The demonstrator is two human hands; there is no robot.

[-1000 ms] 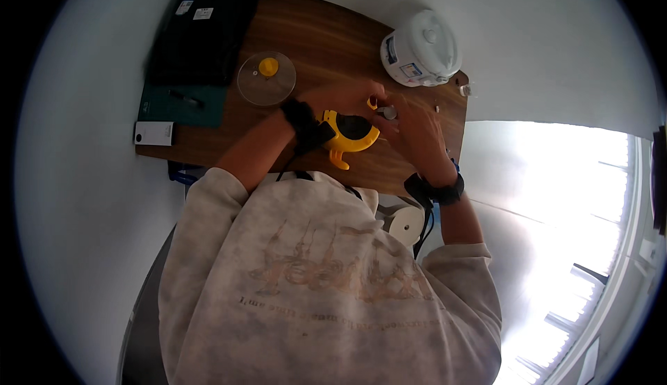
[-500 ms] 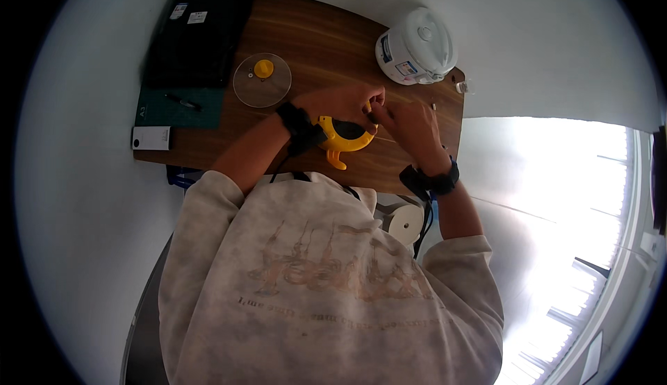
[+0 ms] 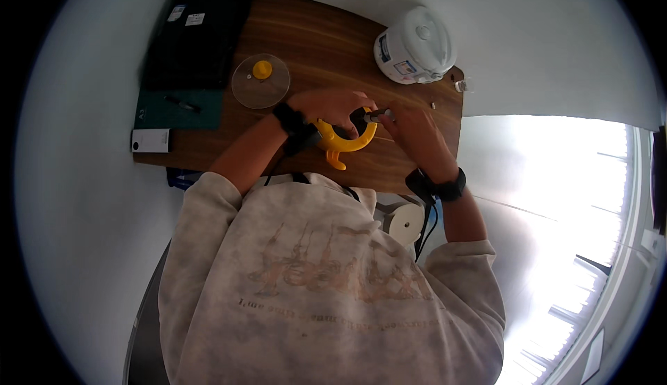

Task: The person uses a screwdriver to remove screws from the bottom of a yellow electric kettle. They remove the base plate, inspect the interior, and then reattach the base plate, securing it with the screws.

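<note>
A yellow ring-shaped frame (image 3: 358, 145) with a dark centre and a curved foot lies near the front edge of the wooden table. My left hand (image 3: 339, 106) is closed on its upper rim, one digit reaching over the dark centre. My right hand (image 3: 415, 132) pinches a short, dark rod-like piece (image 3: 376, 115) with a pale end. That piece points left, against or just over the ring's upper right side; contact cannot be made out. To the left lies a clear round disc (image 3: 246, 93) bearing a yellow knob (image 3: 262, 70).
A white lidded pot (image 3: 411, 50) stands at the back right, beside a small clear item (image 3: 463, 86). At left are a black flat appliance (image 3: 191, 45), a green cutting mat (image 3: 158, 111), a black pen (image 3: 182, 103) and a white box (image 3: 151, 140).
My hands have drawn slightly apart. The dark rod-like piece now shows between them, and my right hand has shifted a little right and down. The ring stays put.
</note>
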